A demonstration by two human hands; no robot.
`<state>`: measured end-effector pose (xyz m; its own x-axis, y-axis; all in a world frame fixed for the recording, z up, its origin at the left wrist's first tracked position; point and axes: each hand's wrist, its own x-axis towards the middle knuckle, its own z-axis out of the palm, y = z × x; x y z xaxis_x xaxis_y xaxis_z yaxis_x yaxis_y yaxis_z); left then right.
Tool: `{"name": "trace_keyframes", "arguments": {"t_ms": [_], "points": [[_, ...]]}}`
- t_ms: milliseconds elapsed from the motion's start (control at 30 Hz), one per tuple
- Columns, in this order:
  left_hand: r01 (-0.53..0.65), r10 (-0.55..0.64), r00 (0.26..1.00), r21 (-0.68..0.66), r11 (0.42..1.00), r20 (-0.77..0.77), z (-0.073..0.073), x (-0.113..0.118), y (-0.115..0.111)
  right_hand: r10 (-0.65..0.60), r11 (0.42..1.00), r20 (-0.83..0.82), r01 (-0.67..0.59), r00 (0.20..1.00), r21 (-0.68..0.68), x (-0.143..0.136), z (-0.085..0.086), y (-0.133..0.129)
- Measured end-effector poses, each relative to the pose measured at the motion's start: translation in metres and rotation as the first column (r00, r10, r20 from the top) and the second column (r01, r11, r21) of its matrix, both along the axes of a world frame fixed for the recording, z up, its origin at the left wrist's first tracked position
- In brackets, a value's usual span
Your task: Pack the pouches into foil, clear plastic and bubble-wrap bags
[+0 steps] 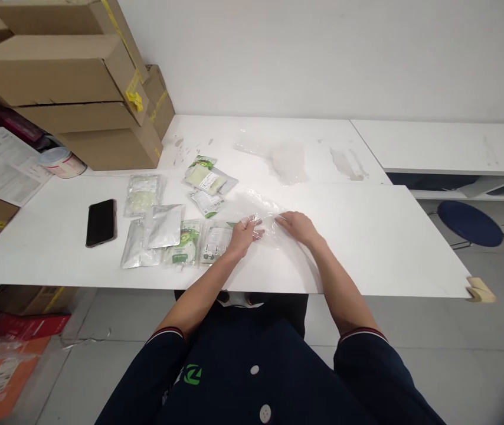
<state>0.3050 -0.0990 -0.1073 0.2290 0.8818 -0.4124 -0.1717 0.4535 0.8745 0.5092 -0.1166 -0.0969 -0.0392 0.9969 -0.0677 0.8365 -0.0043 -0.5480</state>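
Observation:
Over the white table, a clear plastic bag or film (267,230) stretches between my two hands. My left hand (243,237) has its fingers closed on the film's left side. The right side is pinched by my right hand (298,227). Just left of my left hand lie flat green-and-white packets in clear wrapping (185,245), and a printed packet (213,242) is partly covered by that hand. Farther left are silver foil pouches (163,225) and a clear packet with pale green contents (143,195). More small packets (205,179) lie behind them.
Another crumpled clear plastic piece (290,160) lies toward the wall. A black phone (101,222) rests on the left, near stacked cardboard boxes (101,77) and a tub (62,163). A wooden block (481,290) sits at the table's right corner; a blue stool (470,223) stands beyond.

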Motion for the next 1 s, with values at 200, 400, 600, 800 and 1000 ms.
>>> {"name": "trace_keyframes", "arguments": {"t_ms": [200, 400, 600, 800, 1000], "points": [[-0.053, 0.059, 0.996, -0.099, 0.994, 0.06, 0.005, 0.0, -0.006, -0.374, 0.921, -0.037, 0.376, 0.927, 0.104, 0.071, 0.053, 0.056], [0.523, -0.52, 0.815, -0.064, 0.85, -0.255, 0.036, -0.031, 0.001, -0.598, 0.74, 0.2, 0.439, 0.776, 0.51, 0.038, 0.064, 0.062], [0.578, 0.111, 0.038, 0.113, 0.808, -0.993, 0.047, -0.104, 0.057, 0.055, 0.989, 0.358, -0.002, 0.932, -0.146, -0.052, -0.007, -0.02], [0.792, 0.169, -0.227, -0.08, 0.606, -0.959, 0.027, -0.1, 0.078, 0.126, 0.989, 0.365, -0.089, 0.923, -0.116, -0.05, -0.04, -0.044], [0.851, 0.217, -0.259, -0.116, 0.512, -0.941, 0.04, -0.095, 0.077, 0.137, 0.989, 0.28, -0.116, 0.95, -0.09, -0.04, -0.034, -0.042]]}}
